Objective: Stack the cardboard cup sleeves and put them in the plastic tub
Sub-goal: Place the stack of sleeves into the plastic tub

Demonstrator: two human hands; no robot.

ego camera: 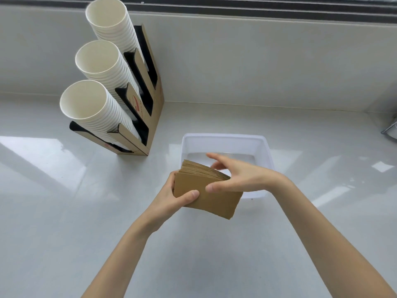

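Note:
A thick stack of brown cardboard cup sleeves (pixel 214 200) is held on edge above the near rim of a translucent white plastic tub (pixel 223 140). My left hand (pixel 171 198) grips the stack's left end, thumb on the front face. At the stack's upper right, my right hand (pixel 238 176) pinches it, thumb in front and fingers spread over the top edges. The tub's inside looks bare where visible; the stack and my hands hide its near part.
A cardboard cup dispenser (pixel 148 104) with three tilted stacks of white paper cups (pixel 86 104) stands at the back left of the glossy white counter (pixel 64 211). A wall runs behind, and a metal object (pixel 390 129) pokes in at the right edge.

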